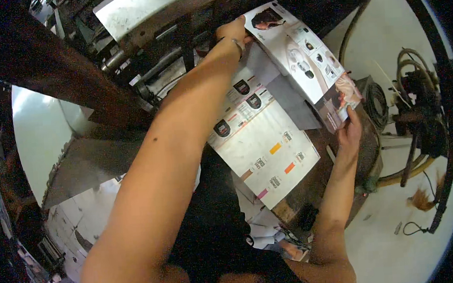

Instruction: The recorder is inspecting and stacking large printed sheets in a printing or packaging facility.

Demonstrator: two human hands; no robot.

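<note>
A glossy printed sheet point(296, 54), with product pictures on white and brown, is held up at a tilt between my two hands. My left hand point(232, 31), arm stretched far forward, is closed at its upper left corner; part of the fingers is hidden behind the sheet. The lower right corner is pinched by my right hand point(350, 130), thumb on the printed face. Below it a grey surface point(294, 103) shows, perhaps the underside of a sheet. Under that lies a cream printed sheet point(269, 154) with small coloured bars and dark badges.
Dark machinery with a metal shaft point(115, 60) runs along the far side. A pale metal panel point(146, 11) tops it. At right stand coiled hoses point(414, 68) and a black coil point(374, 104). Crumpled papers point(268, 235) lie low near my body.
</note>
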